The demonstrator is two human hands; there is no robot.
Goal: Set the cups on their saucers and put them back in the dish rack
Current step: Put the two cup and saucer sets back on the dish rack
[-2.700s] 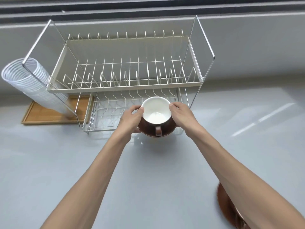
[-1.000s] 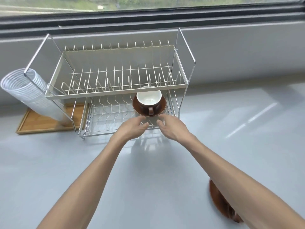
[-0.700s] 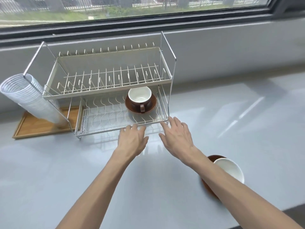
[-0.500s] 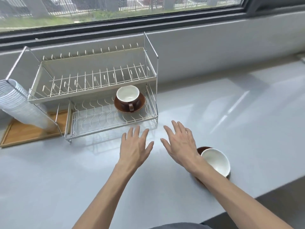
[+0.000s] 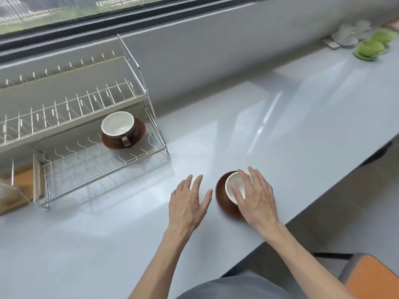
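A brown cup with a white inside (image 5: 118, 128) stands on its brown saucer (image 5: 138, 134) in the lower tier of the wire dish rack (image 5: 103, 167), at its right end. A second brown cup (image 5: 234, 186) sits on a brown saucer (image 5: 222, 199) on the grey counter near the front edge. My right hand (image 5: 253, 196) lies over this cup with fingers spread, covering its right side; whether it grips the cup is unclear. My left hand (image 5: 187, 202) hovers flat and open just left of the saucer, holding nothing.
The rack's upper tier (image 5: 64, 104) has bare plate slots. A wooden tray (image 5: 19, 186) lies behind the rack at the left. Green and white dishes (image 5: 367, 46) sit far right on the counter. The counter edge (image 5: 313, 201) runs close to the second saucer; an orange chair seat (image 5: 371, 277) is below.
Both hands let go of the first cup and saucer in the rack and drew back to the right. My right hand has come over the second cup; the view swung right.
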